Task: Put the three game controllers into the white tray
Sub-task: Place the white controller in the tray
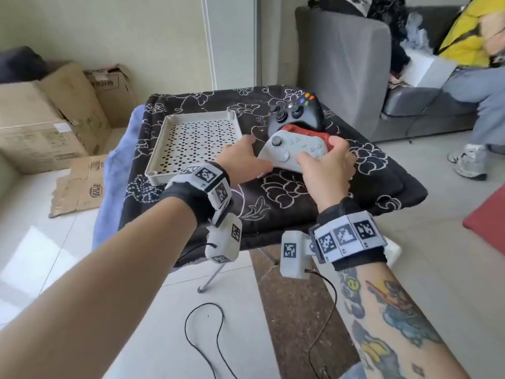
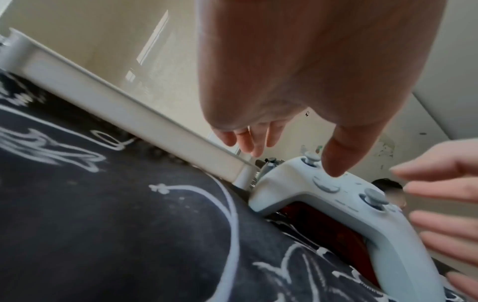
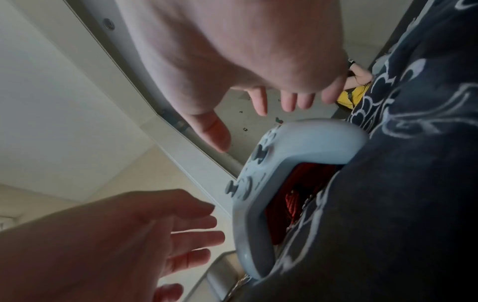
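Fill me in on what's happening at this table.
A person is reaching with both hands for the white controller, which sits on the red controller. The left hand and right hand are open around its grips, not yet closed. The black controller lies behind. The white tray holds nothing.

Controllers (image 1: 293, 132) stacked, seemingly, right of tray (image 1: 164, 149).
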Demonstrator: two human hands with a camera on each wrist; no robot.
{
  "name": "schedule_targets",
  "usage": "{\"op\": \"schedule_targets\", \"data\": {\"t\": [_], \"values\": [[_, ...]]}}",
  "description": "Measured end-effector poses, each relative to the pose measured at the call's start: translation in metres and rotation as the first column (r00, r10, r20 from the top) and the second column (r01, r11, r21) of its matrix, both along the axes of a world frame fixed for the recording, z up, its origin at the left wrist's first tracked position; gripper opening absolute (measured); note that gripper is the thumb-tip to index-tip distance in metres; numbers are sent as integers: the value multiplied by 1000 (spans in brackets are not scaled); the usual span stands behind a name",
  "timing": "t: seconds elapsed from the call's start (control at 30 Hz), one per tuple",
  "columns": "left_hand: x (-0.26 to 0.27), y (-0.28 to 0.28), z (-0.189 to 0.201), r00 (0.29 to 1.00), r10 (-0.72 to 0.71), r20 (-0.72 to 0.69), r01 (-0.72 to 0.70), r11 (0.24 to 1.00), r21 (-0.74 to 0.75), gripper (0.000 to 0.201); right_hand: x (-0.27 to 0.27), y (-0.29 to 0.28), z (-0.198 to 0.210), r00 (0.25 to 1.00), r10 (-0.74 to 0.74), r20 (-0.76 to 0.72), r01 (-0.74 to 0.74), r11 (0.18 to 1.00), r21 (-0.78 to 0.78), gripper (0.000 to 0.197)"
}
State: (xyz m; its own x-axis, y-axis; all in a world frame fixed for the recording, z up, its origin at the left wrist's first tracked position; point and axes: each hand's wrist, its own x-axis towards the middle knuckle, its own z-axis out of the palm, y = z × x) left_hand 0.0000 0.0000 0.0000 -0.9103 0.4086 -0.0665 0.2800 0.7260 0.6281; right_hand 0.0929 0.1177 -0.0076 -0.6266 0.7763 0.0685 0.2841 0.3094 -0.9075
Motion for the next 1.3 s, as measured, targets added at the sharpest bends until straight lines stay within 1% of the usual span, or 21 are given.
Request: {"op": "schedule_targets", "data": {"t": [0.1,0.13,0.23,0.3,0.4,0.43,0.5,0.6,0.7,0.8,0.9,1.0,1.03,1.1,1.17,1.3], "values": [[0,12,2,999,-28,35,29,1000,-10,107,-6,8,-7,998,49,49,-47,998,-46,68],[1,17,3,998,-37,50,38,999,-19,106,-7,9,-9,997,60,50,-56,996,-72,68],[2,25,0,997,-70,28,71,997,-31,95,-11,9,-9,995,70,70,-64,994,-87,71],[1,27,-3,996,-78,-31,76,995,-61,87,-15,9,-8,994,64,88,-56,994,-96,76],[2,29,-6,977,-113,-180,91,988,-127,76,-18,4,-5,989,50,143,-38,996,-84,83],[2,29,-6,967,-117,-225,91,988,-122,75,-19,3,-3,987,41,157,-30,997,-72,85],[2,29,-4,958,-108,-267,97,994,-52,74,-21,0,2,988,18,151,-12,999,-45,89],[-1,20,6,958,-102,-267,113,993,26,80,-21,-3,11,993,11,116,-9,1000,-19,90],[-5,3,16,960,-68,-273,84,995,46,86,-22,-12,18,994,78,80,-76,997,-22,89],[-13,-21,22,962,-62,-265,52,998,-44,84,-28,-29,19,981,182,68,-181,983,-19,90],[-27,-49,28,966,-64,-250,23,986,-164,71,-38,-53,18,958,284,40,-283,959,-18,93],[-41,-75,34,964,-30,-265,-34,972,-234,56,-52,-74,18,922,386,29,-386,922,0,96],[-45,-82,35,964,-11,-265,-55,968,-244,54,-55,-78,19,911,412,24,-413,911,11,97],[-56,-95,38,968,6,-251,-61,975,-216,52,-65,-83,22,889,456,34,-457,889,28,96],[-69,-106,40,973,10,-232,-55,981,-185,50,-76,-86,25,861,505,56,-506,863,7,91],[-98,-114,45,978,38,-205,-80,977,-199,51,-106,-86,42,809,573,129,-575,818,-21,80]]}}
